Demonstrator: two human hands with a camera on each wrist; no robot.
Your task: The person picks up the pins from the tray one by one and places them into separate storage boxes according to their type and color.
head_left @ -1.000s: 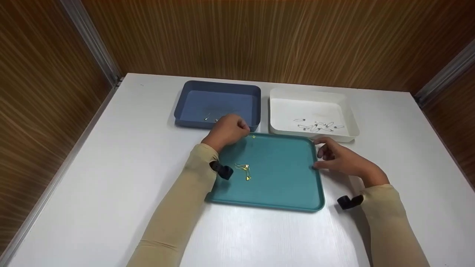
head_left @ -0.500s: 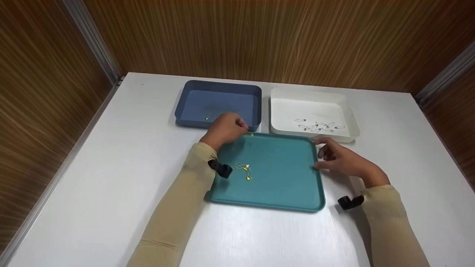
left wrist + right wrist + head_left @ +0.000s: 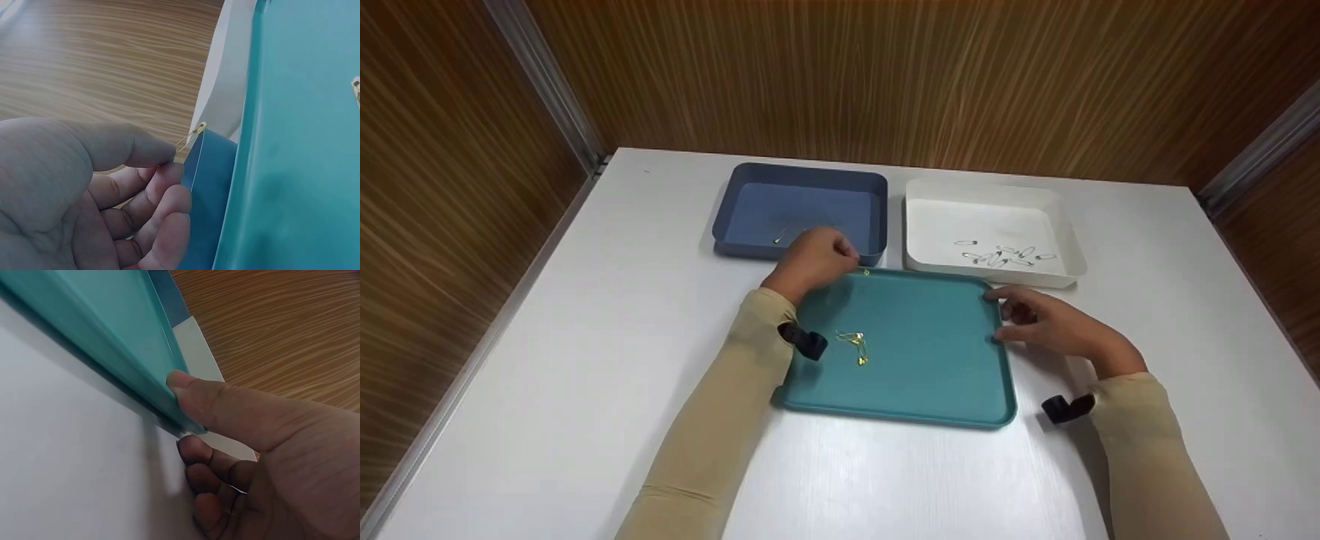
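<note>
My left hand [image 3: 840,259] pinches a small gold safety pin [image 3: 867,271] between thumb and forefinger at the far edge of the teal tray [image 3: 930,360]. The pin's tip [image 3: 195,134] pokes out beside the near wall of the blue bin [image 3: 208,169], with the left hand [image 3: 160,163] around it. A little cluster of gold pins [image 3: 855,346] lies on the tray's left half. My right hand [image 3: 1012,315] holds the tray's right rim. In the right wrist view the right hand [image 3: 188,416] has its thumb on top of the rim and its fingers curled beneath.
The blue bin [image 3: 810,172] behind the tray holds a gold pin [image 3: 778,238]. To its right, the white bin [image 3: 982,189] holds several silver pins [image 3: 1005,255]. All stand on a white table [image 3: 585,360] with wood-panel walls on three sides.
My left hand has crept slightly back toward the blue bin with the gold pin. My right hand has slid a little left along the tray's right rim.
</note>
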